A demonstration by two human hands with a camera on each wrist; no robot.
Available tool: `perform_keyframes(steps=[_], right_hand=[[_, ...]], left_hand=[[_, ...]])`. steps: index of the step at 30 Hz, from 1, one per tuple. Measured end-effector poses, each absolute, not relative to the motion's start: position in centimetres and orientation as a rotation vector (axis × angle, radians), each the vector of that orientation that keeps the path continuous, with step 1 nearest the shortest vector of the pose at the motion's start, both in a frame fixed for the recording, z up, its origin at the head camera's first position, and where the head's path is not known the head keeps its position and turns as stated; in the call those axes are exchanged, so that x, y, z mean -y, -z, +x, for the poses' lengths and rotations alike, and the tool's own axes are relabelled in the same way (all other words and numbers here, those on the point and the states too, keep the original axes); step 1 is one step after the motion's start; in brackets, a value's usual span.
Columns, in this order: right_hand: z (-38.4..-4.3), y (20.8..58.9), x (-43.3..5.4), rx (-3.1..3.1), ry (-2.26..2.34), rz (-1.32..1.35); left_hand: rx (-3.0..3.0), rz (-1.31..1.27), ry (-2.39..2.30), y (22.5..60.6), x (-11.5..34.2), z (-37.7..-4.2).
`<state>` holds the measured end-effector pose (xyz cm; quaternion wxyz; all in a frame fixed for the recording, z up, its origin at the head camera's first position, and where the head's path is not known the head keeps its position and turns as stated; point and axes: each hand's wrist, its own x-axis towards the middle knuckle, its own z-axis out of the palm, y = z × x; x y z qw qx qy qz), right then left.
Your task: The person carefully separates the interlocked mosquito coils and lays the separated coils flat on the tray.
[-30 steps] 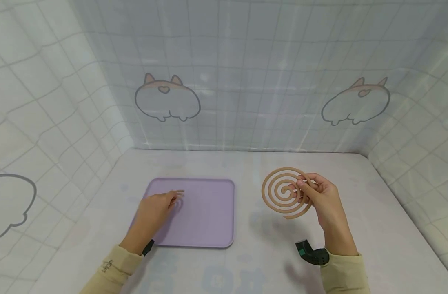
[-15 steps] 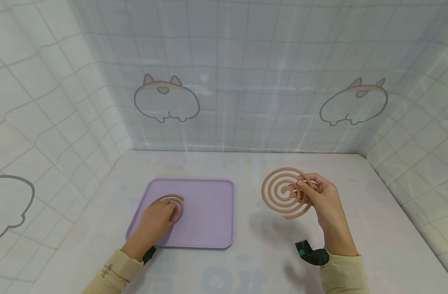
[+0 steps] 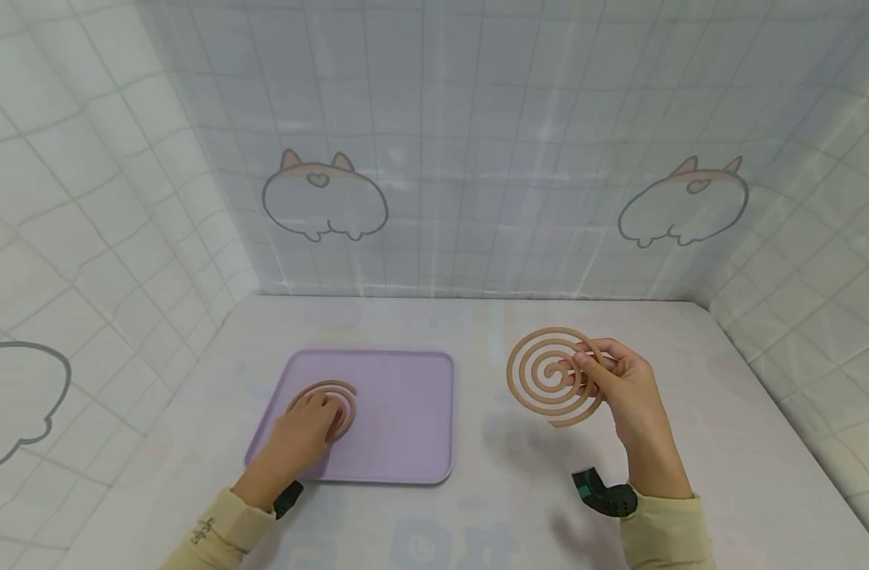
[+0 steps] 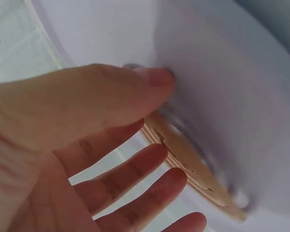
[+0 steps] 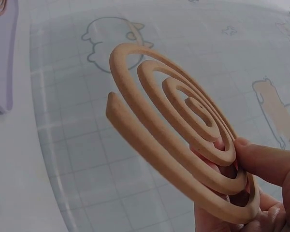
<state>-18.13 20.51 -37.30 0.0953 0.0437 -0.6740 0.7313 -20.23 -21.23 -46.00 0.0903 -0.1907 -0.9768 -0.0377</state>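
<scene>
On the left half of the lilac tray (image 3: 404, 419) lies a tan mosquito coil (image 3: 343, 388), partly hidden under my left hand (image 3: 302, 431). In the left wrist view that hand's fingers (image 4: 140, 164) are nearly straight over the coil (image 4: 195, 169), fingertips right at its top. The thumb (image 4: 116, 89) reaches past its edge to the tray surface. My right hand (image 3: 630, 396) holds a second mosquito coil (image 3: 537, 396) up above the table, right of the tray. Its thumb (image 5: 266, 159) and fingers pinch the coil's outer rings (image 5: 150, 130), and the spiral faces the head camera.
A white table (image 3: 477, 332) lies under both hands, with the tray on its left part. Tile-patterned walls (image 3: 434, 198) with cartoon drawings stand at the back and both sides. A black wrist camera (image 3: 605, 492) sits at the right sleeve.
My left hand has lowered its coil from a tilted, nearly edge-on pose to flat on the tray, and its fingers have loosened. The right hand keeps its coil in the same place.
</scene>
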Motion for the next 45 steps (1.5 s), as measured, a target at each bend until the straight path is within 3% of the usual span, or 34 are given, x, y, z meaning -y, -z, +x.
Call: perform_keyframes(steps=[14,32,45], right_hand=[[-19.4,37.7,-18.8,2.174,-2.133,0.163],[-24.5,40.8,-9.6,2.556,-2.198,0.28],[-26.2,44.1,-4.3,2.724,-2.118,0.068]], left_hand=[[2.852,-0.568,0.126,45.0,21.2,-19.9],[2.817,-0.668,0.287,43.0,19.2,-20.2],[2.941,-0.809,0.659,43.7,17.8,-21.2]])
